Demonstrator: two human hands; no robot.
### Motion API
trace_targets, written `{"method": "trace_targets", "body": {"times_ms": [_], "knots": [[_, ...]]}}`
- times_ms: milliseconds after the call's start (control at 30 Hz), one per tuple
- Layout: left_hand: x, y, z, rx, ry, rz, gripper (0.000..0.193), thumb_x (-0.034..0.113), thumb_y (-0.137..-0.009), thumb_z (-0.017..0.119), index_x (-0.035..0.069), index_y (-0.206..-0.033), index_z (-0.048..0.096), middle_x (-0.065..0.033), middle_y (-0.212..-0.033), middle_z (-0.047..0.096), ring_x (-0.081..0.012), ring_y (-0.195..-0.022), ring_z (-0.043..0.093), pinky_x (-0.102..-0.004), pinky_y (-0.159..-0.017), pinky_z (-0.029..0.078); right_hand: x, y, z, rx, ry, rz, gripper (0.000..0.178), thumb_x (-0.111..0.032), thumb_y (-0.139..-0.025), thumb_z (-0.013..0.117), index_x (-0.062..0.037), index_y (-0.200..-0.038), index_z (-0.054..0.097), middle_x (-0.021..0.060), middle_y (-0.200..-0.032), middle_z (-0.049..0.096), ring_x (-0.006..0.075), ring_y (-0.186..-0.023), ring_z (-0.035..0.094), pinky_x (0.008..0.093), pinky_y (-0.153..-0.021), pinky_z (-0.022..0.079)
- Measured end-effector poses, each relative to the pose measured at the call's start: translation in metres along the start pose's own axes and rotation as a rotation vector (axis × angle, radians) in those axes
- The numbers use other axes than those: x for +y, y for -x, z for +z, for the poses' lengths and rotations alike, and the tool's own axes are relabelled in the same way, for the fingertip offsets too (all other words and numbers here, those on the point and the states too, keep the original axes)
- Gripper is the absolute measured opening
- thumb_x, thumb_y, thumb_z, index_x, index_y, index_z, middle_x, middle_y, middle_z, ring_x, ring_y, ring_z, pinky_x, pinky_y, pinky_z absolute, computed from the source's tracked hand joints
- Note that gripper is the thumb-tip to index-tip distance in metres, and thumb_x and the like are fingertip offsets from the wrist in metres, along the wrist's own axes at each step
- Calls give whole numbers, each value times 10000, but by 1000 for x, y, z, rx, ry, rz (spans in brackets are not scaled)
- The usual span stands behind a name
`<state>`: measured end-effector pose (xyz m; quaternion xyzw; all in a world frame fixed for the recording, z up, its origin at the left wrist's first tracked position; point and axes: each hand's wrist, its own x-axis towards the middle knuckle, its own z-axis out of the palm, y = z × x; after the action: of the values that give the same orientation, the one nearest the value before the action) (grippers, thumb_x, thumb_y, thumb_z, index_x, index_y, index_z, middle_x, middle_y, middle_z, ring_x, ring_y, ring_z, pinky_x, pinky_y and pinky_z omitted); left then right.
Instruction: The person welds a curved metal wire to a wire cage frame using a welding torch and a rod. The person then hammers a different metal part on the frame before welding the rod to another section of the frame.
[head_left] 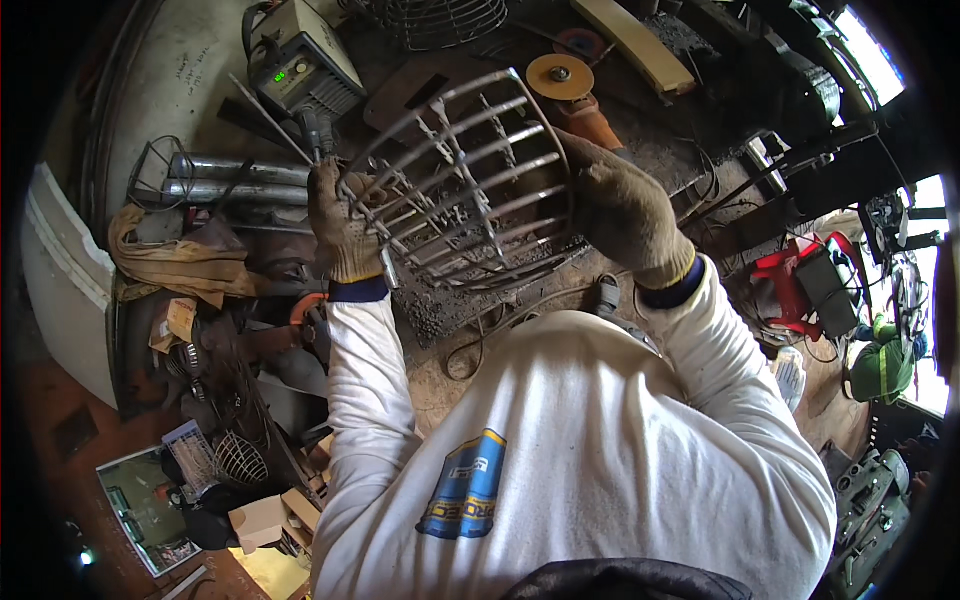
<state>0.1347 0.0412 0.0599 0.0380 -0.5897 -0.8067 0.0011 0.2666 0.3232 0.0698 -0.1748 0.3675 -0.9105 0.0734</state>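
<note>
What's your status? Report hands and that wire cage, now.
Left hand gloved, shut on wire cage edge. Right hand gloved, gripping opposite rim. Cage held up, off the bench. Nothing between the hands.

Both hands (345, 225) crowd the wire cage (470, 180); welder (305, 70) and grinder (570, 90) block beyond.

I am standing in a metalworking shop. A welding machine (300, 68) sits on the dirty concrete floor (170, 75) beside steel pipes (235, 178), an angle grinder (570, 90) with its disc, and scattered scrap. I wear work gloves and hold a welded wire cage (465, 175).
</note>
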Motion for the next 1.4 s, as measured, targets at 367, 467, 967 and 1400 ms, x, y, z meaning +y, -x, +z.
{"method": "trace_targets", "body": {"times_ms": [367,467,967,1400], "knots": [[-70,-75,-77,-214,79,-235,383,407,-1038,462,52,-1127,577,-144,-747,622,-297,-589,630,-411,-510,515,18,-7,-40,13,-318,100,493,-205,-1071,434,34,-1500,390,153,-1380,589,231,-1167,643,361,-1007,529],[-65,-64,-64,-229,232,-281,356,368,-1039,452,51,-1133,583,-154,-806,637,-279,-576,628,-447,-546,558,9,0,-37,22,-189,127,500,-189,-1058,448,31,-1504,385,150,-1380,588,226,-1163,644,357,-998,533],[-45,-37,-31,88,108,-229,235,266,-988,572,58,-1016,677,-98,-790,684,-232,-552,647,-396,-514,599,-2,-3,-38,41,65,190,585,-105,-967,566,6,-1513,389,146,-1388,579,208,-1173,634,329,-937,560],[-42,-33,-28,181,56,-260,263,290,-963,667,58,-1081,703,-35,-917,723,-153,-704,690,-293,-584,558,8,-9,-49,80,48,253,558,-107,-967,585,-4,-1490,417,146,-1388,581,223,-1161,640,333,-926,564]]}}
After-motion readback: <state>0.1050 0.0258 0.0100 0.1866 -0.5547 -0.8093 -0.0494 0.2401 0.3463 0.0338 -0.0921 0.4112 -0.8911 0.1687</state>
